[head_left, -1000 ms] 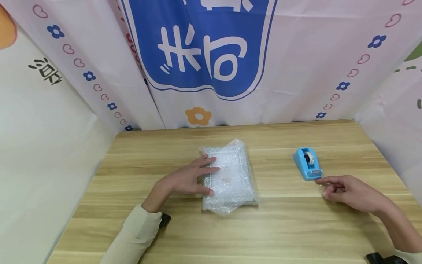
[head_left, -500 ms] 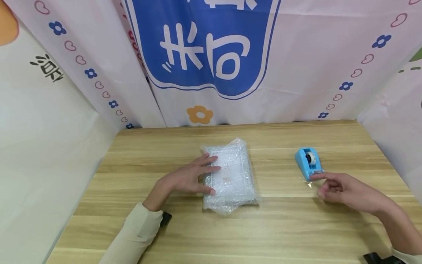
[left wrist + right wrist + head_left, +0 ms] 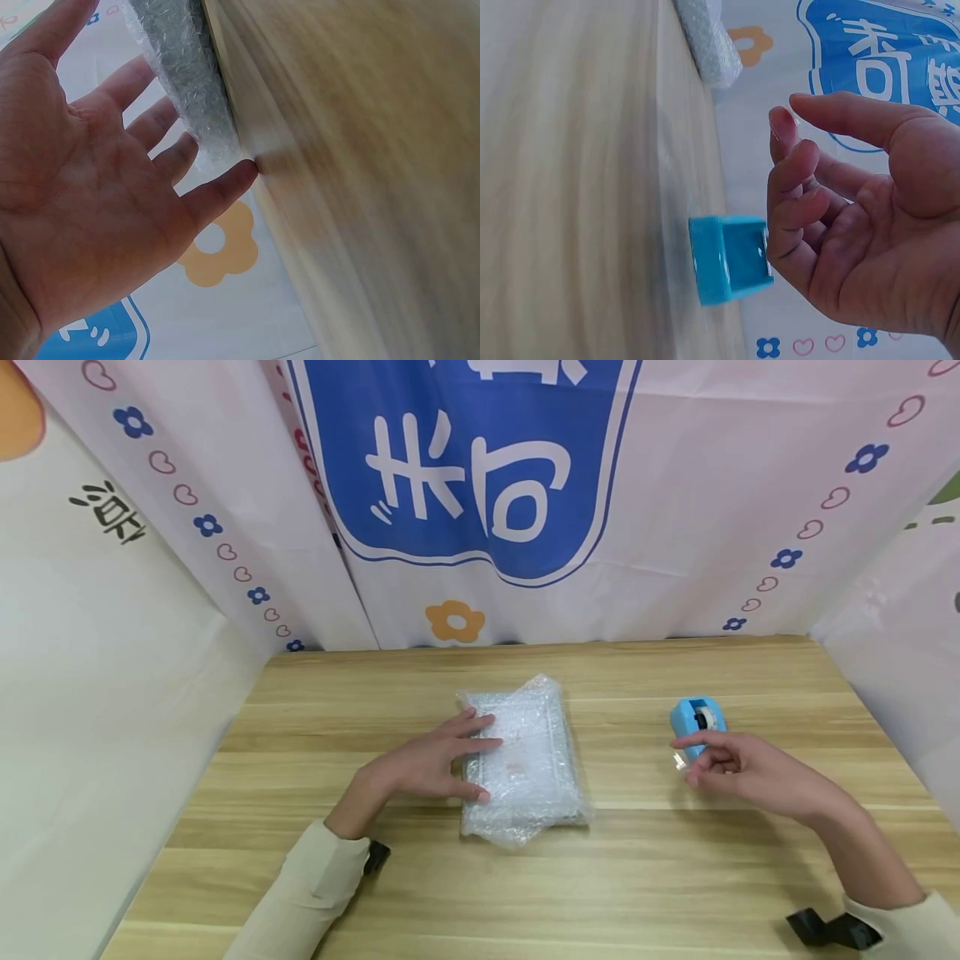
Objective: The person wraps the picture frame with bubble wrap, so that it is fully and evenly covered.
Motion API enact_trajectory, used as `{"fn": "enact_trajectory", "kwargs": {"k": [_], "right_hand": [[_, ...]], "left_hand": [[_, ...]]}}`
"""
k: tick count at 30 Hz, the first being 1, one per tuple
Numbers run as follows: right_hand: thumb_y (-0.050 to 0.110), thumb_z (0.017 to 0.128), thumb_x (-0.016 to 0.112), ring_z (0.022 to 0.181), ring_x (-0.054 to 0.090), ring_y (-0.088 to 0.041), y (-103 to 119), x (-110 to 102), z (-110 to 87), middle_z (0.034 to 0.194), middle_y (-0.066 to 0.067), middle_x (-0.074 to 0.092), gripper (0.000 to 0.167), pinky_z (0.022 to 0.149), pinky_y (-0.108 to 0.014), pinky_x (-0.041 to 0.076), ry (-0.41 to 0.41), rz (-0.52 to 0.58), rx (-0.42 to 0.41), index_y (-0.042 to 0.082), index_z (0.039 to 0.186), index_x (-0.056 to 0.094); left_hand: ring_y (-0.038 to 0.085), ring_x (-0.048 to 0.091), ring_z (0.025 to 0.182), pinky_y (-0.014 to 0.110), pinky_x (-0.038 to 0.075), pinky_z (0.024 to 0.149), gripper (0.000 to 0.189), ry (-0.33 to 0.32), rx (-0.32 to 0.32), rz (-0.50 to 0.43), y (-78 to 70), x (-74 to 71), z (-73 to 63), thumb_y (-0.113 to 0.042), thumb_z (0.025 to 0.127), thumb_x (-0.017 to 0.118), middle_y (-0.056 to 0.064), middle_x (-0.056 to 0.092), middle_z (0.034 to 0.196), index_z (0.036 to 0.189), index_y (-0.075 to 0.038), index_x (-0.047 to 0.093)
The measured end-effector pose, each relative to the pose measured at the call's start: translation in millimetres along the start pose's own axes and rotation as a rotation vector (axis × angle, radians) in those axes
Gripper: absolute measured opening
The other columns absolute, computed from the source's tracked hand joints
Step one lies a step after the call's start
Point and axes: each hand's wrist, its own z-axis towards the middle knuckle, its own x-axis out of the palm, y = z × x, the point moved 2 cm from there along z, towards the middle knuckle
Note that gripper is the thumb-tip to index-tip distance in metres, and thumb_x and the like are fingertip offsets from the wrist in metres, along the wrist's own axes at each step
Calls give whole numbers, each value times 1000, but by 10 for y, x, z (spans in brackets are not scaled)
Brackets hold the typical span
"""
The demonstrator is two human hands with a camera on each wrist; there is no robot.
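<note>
A flat rectangular package in bubble wrap (image 3: 536, 777) lies on the table; its contents are blurred by the wrap. My left hand (image 3: 423, 767) rests with spread fingers on its left side; in the left wrist view the fingers (image 3: 154, 124) reach along the wrapped edge (image 3: 187, 67). Just in front of the blue tape dispenser (image 3: 682, 718), my right hand (image 3: 742, 772) pinches a short piece of clear tape (image 3: 680, 761) between thumb and index finger, the other fingers curled in. That hand partly hides the dispenser, which appears below it in the right wrist view (image 3: 714, 262).
The wood-grain table (image 3: 622, 877) ends at a printed cloth backdrop (image 3: 660, 527) behind. White sheets (image 3: 112, 693) stand along both sides. Bare tabletop separates the package from the dispenser.
My right hand has moved left and up past the dispenser's front, bringing the clear tape with it. The left hand and package stay in place.
</note>
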Motion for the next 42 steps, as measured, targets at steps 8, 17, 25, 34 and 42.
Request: {"fn": "enact_trajectory", "kwargs": {"k": [8, 17, 25, 34, 42], "right_hand": [[22, 107, 69, 98, 72, -16, 154, 54, 170, 107, -15, 73, 49, 85, -23, 60, -11, -8, -11, -1, 149, 57], [23, 105, 72, 94, 68, -12, 290, 154, 368, 105, -11, 73, 45, 77, -23, 55, -18, -21, -35, 0, 143, 64], [25, 103, 74, 89, 64, -14, 404, 248, 551, 101, -11, 72, 43, 74, -25, 53, -13, 3, -32, 0, 138, 67], [25, 104, 73, 85, 61, -18, 520, 363, 741, 98, -14, 72, 40, 71, -26, 49, -10, 6, -45, 1, 135, 65], [18, 105, 70, 85, 60, -20, 614, 438, 858, 99, -17, 72, 30, 71, -27, 50, 3, 29, -91, 0, 129, 66]], "left_hand": [[37, 3, 170, 65, 22, 132, 84, -6, 5, -6, -2, -2, -16, -53, 94, 80, 6, 21, 181, 163, -18, 48], [35, 2, 170, 64, 21, 133, 84, -5, 4, -11, -11, -3, -15, -52, 94, 81, 5, 20, 181, 163, -19, 48], [32, 0, 171, 61, 21, 134, 84, -4, -3, -1, -6, 2, -17, -54, 93, 80, 2, 19, 182, 164, -22, 48], [33, 0, 171, 61, 20, 134, 83, -3, -4, -6, 1, 11, -17, -54, 94, 79, 2, 18, 182, 164, -21, 47], [32, -2, 171, 61, 19, 135, 84, 1, -3, 1, -7, 0, -20, -55, 95, 78, 1, 16, 182, 164, -22, 47]]}}
